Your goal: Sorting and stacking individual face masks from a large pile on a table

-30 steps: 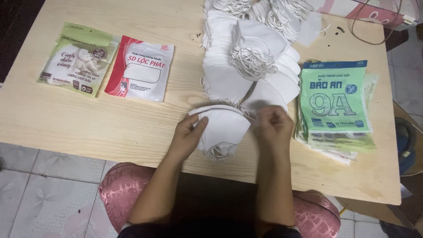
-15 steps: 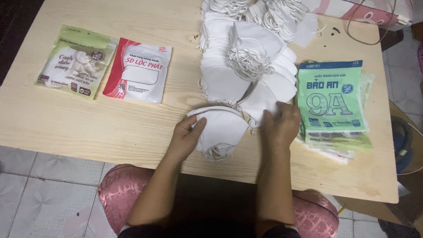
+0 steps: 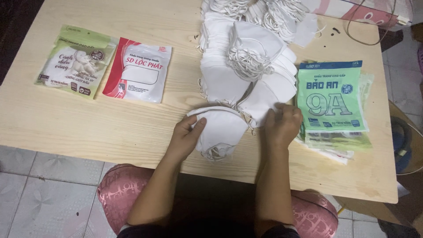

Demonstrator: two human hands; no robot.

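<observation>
Right hand (image 3: 282, 125) has shifted rightward toward green packets (image 3: 332, 99); its fingers are curling loosely over the white mask pile (image 3: 246, 70). Left hand (image 3: 187, 134), fingers spread flat, is pressing a small mask stack (image 3: 218, 130) on the bench (image 3: 88, 128). Most masks are lying unbagged beyond the fingertips.

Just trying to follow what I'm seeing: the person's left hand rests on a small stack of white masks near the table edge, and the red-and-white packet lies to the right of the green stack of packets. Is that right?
Not quite. In the head view the red-and-white packet lies well to the left of the green stack of packets, across the pile of masks. The left hand does rest on the small stack of white masks near the table edge.
</observation>
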